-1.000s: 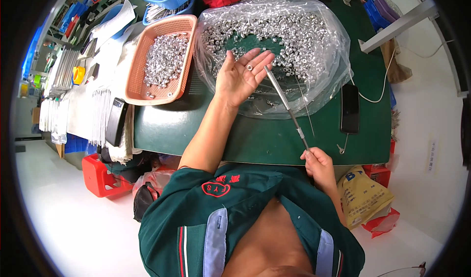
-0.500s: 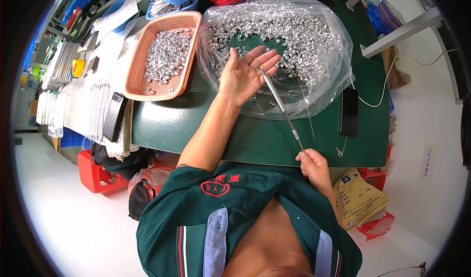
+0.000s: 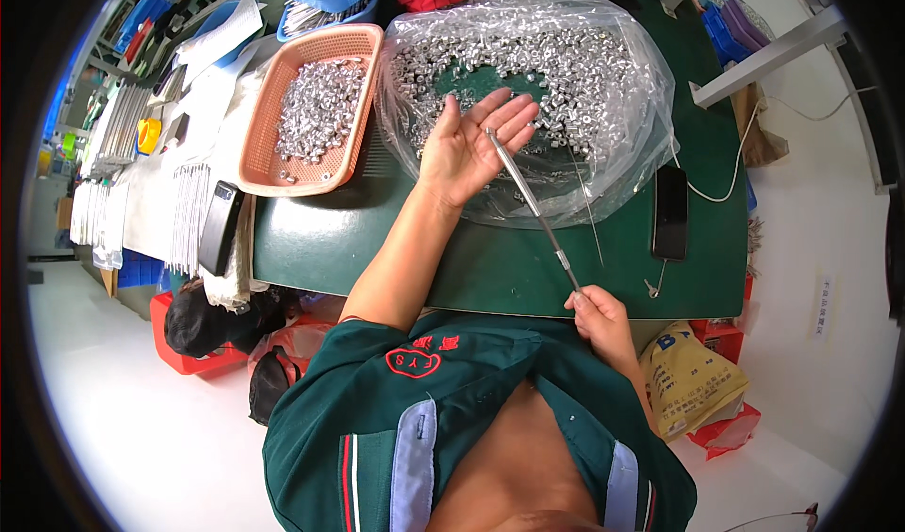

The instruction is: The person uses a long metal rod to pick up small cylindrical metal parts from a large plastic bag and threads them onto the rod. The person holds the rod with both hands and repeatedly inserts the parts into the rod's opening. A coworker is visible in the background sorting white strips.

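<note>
Right hand [image 3: 600,318] is clamped on the near end of a slim metal rod [image 3: 534,209], its long axis pointing to eleven o'clock; the far tip lies over the spread, palm-up left hand [image 3: 466,157], contact unclear.

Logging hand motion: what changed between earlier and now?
The rod shifted left: its tip went from the edge of the left hand inward over the fingers, where a small ring showed; that ring is now indistinct. Right hand still grips the rod; left palm stays up; basket, plastic bag unmoved.
</note>
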`<action>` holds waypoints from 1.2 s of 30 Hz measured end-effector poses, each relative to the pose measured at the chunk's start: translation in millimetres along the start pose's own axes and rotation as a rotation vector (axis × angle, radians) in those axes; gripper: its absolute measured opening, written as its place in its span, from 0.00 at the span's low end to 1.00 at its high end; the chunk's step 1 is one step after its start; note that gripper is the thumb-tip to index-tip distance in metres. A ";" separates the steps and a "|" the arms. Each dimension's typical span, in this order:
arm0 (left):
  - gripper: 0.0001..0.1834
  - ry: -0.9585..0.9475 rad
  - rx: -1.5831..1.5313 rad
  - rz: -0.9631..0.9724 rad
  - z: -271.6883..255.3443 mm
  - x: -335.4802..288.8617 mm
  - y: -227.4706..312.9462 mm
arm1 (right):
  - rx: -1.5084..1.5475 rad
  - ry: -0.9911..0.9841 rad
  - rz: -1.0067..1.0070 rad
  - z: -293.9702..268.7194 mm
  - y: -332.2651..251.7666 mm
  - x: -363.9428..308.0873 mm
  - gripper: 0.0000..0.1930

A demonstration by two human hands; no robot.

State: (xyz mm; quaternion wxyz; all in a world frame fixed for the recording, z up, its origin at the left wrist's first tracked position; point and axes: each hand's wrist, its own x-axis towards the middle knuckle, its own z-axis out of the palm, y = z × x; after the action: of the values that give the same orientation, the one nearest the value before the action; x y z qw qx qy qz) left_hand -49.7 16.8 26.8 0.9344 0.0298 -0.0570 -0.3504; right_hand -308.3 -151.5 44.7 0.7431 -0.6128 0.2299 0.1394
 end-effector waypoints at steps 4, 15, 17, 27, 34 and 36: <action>0.31 0.098 0.249 0.061 3.1 -1.5 -5.4 | -0.009 0.006 0.003 1.9 3.4 4.1 0.10; 0.32 0.094 0.326 0.130 0.8 0.3 -10.7 | -0.016 0.021 -0.030 8.2 11.3 9.0 0.10; 0.32 0.124 0.358 0.092 -1.5 -1.9 -16.4 | 0.016 0.015 -0.028 7.7 12.6 11.7 0.10; 0.23 0.184 1.297 0.094 28.2 11.9 -3.9 | 0.220 0.099 -0.095 -2.7 -9.8 11.9 0.09; 0.21 -0.021 2.527 0.033 12.9 57.2 4.5 | 0.222 0.148 -0.107 -18.2 -9.7 8.5 0.10; 0.20 -0.076 2.637 0.012 7.7 65.8 -2.5 | 0.223 0.159 -0.103 -20.9 -8.5 6.3 0.10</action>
State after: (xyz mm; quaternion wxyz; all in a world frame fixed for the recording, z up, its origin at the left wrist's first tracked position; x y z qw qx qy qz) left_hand -3.1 -28.5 39.9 0.2036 0.9020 -0.3797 -0.0286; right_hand -302.3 -174.1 45.7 0.7921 -0.5466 0.2704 0.0256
